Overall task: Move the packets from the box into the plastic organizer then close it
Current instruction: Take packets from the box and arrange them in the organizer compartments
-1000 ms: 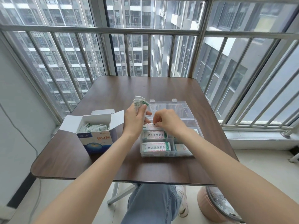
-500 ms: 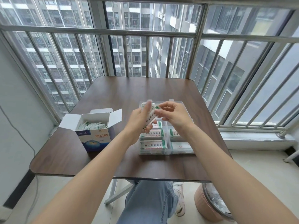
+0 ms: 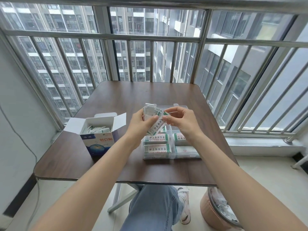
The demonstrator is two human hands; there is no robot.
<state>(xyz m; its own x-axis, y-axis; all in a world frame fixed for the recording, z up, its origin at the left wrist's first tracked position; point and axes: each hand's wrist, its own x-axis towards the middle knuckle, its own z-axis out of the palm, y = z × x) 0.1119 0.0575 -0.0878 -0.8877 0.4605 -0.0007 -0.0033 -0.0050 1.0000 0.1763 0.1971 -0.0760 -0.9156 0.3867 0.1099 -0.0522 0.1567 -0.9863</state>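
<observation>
Both hands hold packets above the open plastic organizer

The left hand grips a small stack of packets, fingers curled round it, while the right hand pinches the upper end of a single packet that slants down across the left hand's fingers; both hands hover over the far part of the plastic organizer, a clear case lying on the brown table with its lid folded open away from the person. Packets already lie flat in its near compartments. To the left, well apart from the organizer, stands the box, flaps open, with more packets inside. Below the table edge show a jeans-clad leg and a pink bin
</observation>
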